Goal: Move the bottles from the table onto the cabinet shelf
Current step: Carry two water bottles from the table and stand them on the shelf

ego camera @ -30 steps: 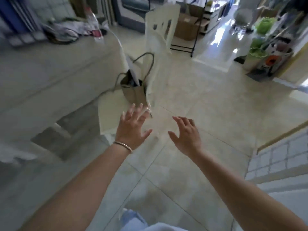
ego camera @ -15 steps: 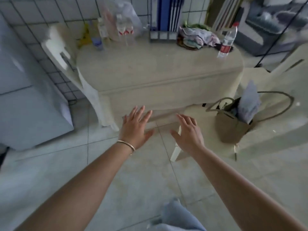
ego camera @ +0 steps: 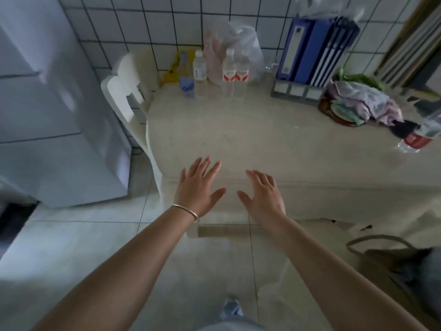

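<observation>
Left hand: the left hand (ego camera: pixel 196 187) is stretched forward over the near edge of the tabletop (ego camera: pixel 250 137), fingers straight and spread, palm down, holding nothing. A bracelet (ego camera: pixel 187 211) circles its wrist.
Right hand: the right hand (ego camera: pixel 265 194) hangs just beside it at the same edge, fingers straight and slightly apart, thumb out toward the left hand, holding nothing. Whether either hand touches the tabletop cannot be told.
Bottles, back row: four bottles stand upright at the far edge, well apart from both hands, near the tiled wall (ego camera: pixel 167 22). From the left: a blue-tinted bottle (ego camera: pixel 185 77), a white-label bottle (ego camera: pixel 200 72) just beside it, then two red-label bottles (ego camera: pixel 235 74) side by side.
Bottle, right: a fifth bottle (ego camera: pixel 423 134) with a red label sits at the right edge of the view, blurred and tilted; whether it stands or lies cannot be told.
Behind the bottles: a clear plastic bag (ego camera: pixel 245 44) against the wall.
Far right of tabletop: blue binders (ego camera: pixel 310 48) standing upright, and a heap of cloth (ego camera: pixel 362 103) on a dish.
Left of tabletop: a white chair (ego camera: pixel 126 91), then a pale fridge (ego camera: pixel 47 103).
Near right, lower down: a bag (ego camera: pixel 393 254) with handles.
Below: a tiled floor (ego camera: pixel 71 247).
</observation>
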